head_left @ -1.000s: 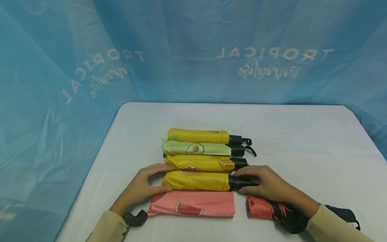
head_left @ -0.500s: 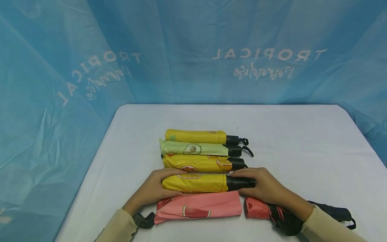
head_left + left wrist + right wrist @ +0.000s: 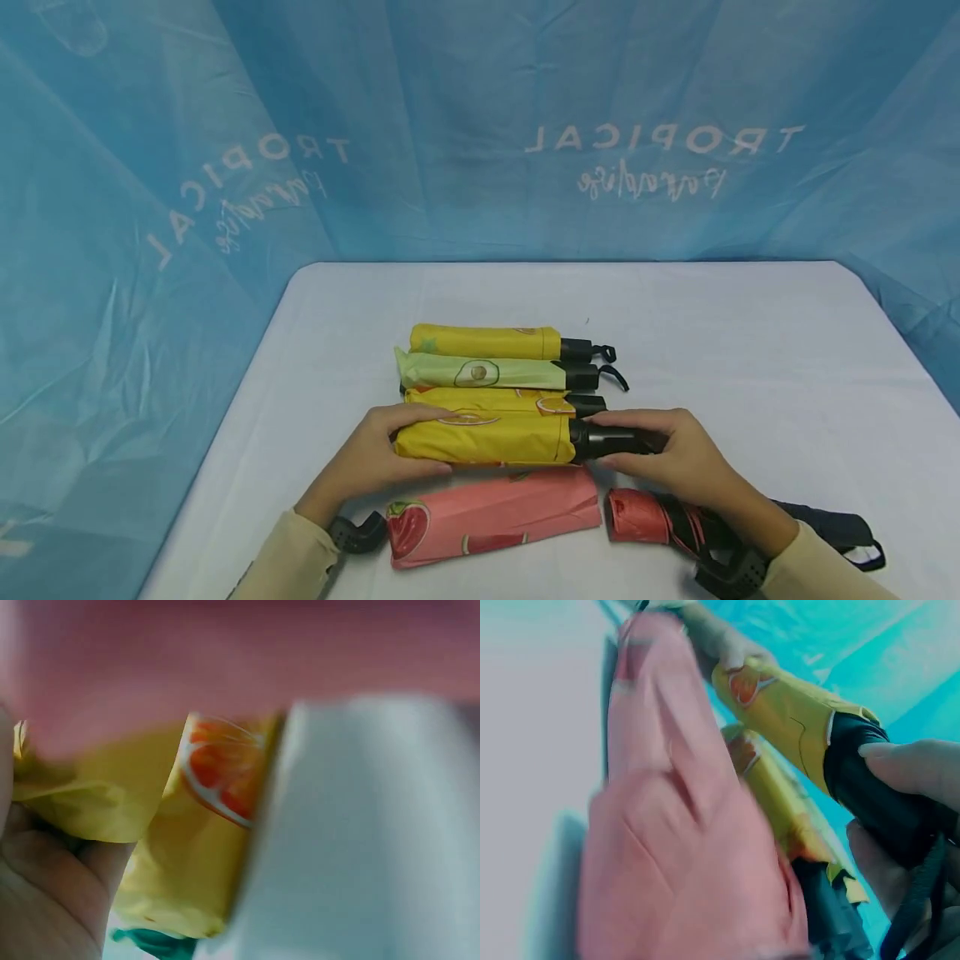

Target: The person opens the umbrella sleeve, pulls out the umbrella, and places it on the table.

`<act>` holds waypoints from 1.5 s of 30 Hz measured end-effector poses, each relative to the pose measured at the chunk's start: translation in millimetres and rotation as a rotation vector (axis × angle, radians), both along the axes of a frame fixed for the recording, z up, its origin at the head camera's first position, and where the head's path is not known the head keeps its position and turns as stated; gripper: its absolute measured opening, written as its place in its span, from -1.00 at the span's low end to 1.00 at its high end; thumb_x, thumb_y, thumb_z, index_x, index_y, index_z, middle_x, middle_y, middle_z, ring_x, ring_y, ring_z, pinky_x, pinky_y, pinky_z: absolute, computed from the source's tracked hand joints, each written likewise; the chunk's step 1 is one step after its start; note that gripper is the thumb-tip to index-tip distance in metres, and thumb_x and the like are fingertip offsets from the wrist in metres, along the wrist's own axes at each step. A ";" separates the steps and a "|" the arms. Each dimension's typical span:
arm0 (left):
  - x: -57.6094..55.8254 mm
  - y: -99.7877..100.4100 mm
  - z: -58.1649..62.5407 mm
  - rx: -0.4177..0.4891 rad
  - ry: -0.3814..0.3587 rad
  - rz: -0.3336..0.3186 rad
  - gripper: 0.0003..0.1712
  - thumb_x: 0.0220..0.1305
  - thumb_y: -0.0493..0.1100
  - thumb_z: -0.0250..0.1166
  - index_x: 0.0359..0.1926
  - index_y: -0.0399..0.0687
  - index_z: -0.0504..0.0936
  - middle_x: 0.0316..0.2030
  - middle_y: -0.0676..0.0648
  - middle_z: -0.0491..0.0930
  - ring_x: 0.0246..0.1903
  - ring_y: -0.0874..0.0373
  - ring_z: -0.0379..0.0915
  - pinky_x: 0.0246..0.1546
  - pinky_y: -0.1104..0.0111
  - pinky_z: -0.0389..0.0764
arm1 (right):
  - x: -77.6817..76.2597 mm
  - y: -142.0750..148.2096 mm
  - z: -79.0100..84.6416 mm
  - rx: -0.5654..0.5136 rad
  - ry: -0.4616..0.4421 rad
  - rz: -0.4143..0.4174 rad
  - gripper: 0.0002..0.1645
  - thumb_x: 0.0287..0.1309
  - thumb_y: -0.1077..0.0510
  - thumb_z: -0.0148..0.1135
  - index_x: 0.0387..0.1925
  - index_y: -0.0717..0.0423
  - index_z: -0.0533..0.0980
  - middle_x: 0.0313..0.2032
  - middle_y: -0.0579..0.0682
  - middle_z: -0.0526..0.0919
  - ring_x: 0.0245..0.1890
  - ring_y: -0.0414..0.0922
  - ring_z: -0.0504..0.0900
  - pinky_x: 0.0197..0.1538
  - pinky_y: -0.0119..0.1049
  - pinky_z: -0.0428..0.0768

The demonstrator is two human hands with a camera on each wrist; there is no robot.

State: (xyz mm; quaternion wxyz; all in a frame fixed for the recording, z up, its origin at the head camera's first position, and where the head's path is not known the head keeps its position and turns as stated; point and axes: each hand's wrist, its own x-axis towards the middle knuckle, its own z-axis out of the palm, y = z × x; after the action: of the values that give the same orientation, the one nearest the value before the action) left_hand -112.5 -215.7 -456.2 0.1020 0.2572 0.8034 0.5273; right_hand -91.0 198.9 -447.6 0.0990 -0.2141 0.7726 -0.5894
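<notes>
Both hands hold a folded yellow umbrella point(image 3: 510, 442) with orange-slice prints, raised off the table. My left hand point(image 3: 375, 454) grips its fabric end between thumb and fingers. At the other end my right hand point(image 3: 686, 454) pinches the black handle, whose dark strap point(image 3: 922, 892) hangs down in the right wrist view. Below it lies a pink umbrella point(image 3: 495, 521) with watermelon prints, set at a slant. Just behind is another yellow umbrella point(image 3: 487, 398), partly covered by the held one. In the left wrist view, blurred pink fabric point(image 3: 225, 660) fills the top.
Farther back lie a green avocado-print umbrella point(image 3: 517, 375) and a third yellow umbrella point(image 3: 487, 342), side by side. A rolled red bundle point(image 3: 637, 515) and a dark piece with a loop point(image 3: 825, 521) lie around my right forearm. A blue curtain point(image 3: 480, 125) hangs behind the white table point(image 3: 750, 350).
Both hands have lifted the yellow umbrella from its place in the row. My left hand slid farther onto its fabric end beforehand. The pink umbrella has shifted toward me and turned to a slant.
</notes>
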 end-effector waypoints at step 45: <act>-3.5 -18.1 9.4 0.094 0.074 -0.003 -0.43 0.22 -0.50 0.39 0.24 -0.09 0.64 0.13 -0.10 0.66 -0.08 0.09 0.62 -0.06 0.26 0.70 | 17.0 66.7 12.9 -0.183 -0.088 -0.162 -0.53 0.20 0.57 0.26 0.17 0.47 0.54 0.11 0.02 0.71 -0.38 -0.17 0.48 -0.55 -0.24 0.40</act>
State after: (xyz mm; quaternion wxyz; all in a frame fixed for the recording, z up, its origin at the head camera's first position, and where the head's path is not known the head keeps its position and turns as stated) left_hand -116.0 -233.8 -446.8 0.0607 0.2821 0.7807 0.5543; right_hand -74.0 265.6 -434.7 0.0650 -0.1329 0.7252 -0.6724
